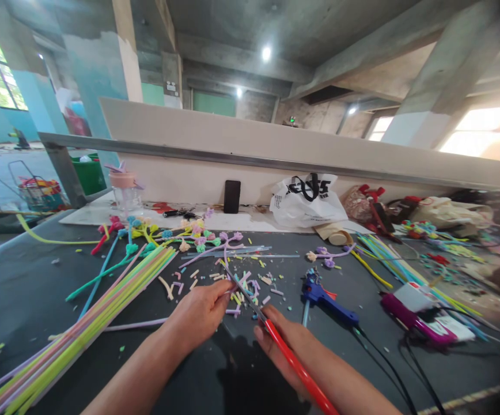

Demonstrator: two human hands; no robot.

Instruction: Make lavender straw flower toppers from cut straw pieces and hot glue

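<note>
My right hand (287,340) is closed around scissors with long red handles (291,357). Their metal blades (243,293) point away from me, up to the fingertips of my left hand (200,311). Pinched in that left hand is a light purple pipe cleaner (227,253), its upper end branching into small knotted tufts. The blades lie against or just beside it; I cannot tell which. Short cut pieces (254,286) in purple, yellow and cream are scattered around both hands. A thick bundle of pastel pipe cleaners (98,311) lies left of my left arm.
A blue glue gun (330,302) lies right of my right hand, with a purple tool (418,323) farther right; both trail black cables. Finished-looking tufted stems (146,230) lie at the back left. Against the back panel stand a phone (231,197) and a white bag (306,202).
</note>
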